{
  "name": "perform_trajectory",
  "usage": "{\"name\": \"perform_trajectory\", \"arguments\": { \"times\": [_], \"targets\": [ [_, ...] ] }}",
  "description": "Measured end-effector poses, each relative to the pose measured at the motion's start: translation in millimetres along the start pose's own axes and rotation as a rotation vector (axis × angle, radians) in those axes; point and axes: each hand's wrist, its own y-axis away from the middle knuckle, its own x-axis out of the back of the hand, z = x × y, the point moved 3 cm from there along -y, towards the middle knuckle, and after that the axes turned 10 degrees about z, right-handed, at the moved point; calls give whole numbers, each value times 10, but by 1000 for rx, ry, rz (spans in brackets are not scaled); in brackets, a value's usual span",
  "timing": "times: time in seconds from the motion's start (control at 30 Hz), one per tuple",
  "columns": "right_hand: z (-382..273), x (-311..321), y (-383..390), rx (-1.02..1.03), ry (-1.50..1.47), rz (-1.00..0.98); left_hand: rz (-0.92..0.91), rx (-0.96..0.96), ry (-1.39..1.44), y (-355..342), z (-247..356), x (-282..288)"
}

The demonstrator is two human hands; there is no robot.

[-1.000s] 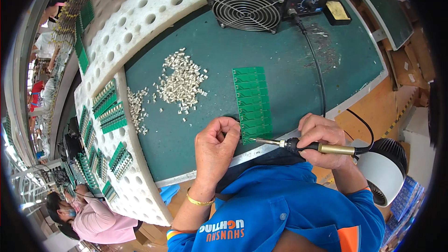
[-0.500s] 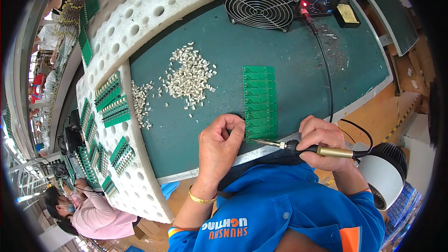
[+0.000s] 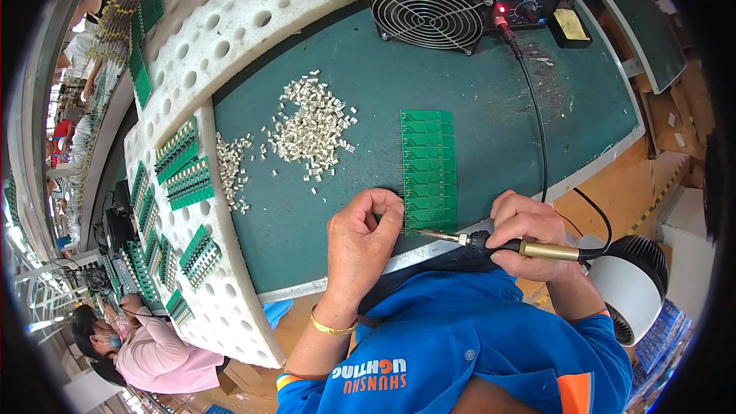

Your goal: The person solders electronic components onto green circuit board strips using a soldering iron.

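Note:
A green circuit board panel [image 3: 431, 161], marked off in several strips, lies on the bench mat with a row of thin pins along its left edge. My right hand [image 3: 527, 234] is closed around a soldering iron [image 3: 491, 242]. The iron's metal tip rests at the panel's near left corner. Thumb and forefinger of my left hand [image 3: 364, 234] are pinched together at the panel's left edge, close to the iron tip. What they hold, if anything, is hidden. Beyond my left hand lies a heap of small white connectors [image 3: 310, 123] with metal pins.
A black fan [image 3: 429, 11] and a soldering station [image 3: 525, 0] stand at the back, beside a yellow sponge holder [image 3: 570, 27]. The iron's cable [image 3: 537, 115] crosses the right side. White perforated foam [image 3: 222, 291] at left carries finished-looking green boards [image 3: 190, 184]. A co-worker [image 3: 157, 349] sits lower left.
The circuit board panel has shifted very slightly to the right and toward me. Both hands and the soldering iron stay almost where they were.

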Motion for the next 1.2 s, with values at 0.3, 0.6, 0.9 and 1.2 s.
{"name": "perform_trajectory", "arguments": {
  "times": [0.3, 0.6, 0.9, 1.2],
  "targets": [
    [0, 1, -20, 13, 22, -9, -5, -24, -3, -6, -5, -4],
    [-126, -19, -90, -63, 138, -76, -20, -28, -30, -11, -17, 13],
    [-357, -115, -159, 4, 298, -100, -33, -54, -26, -14, -8, 3],
    [-487, -216, -305, 10, 357, -150, -48, -96, -37, -3, 2, 19]
  ]
}}
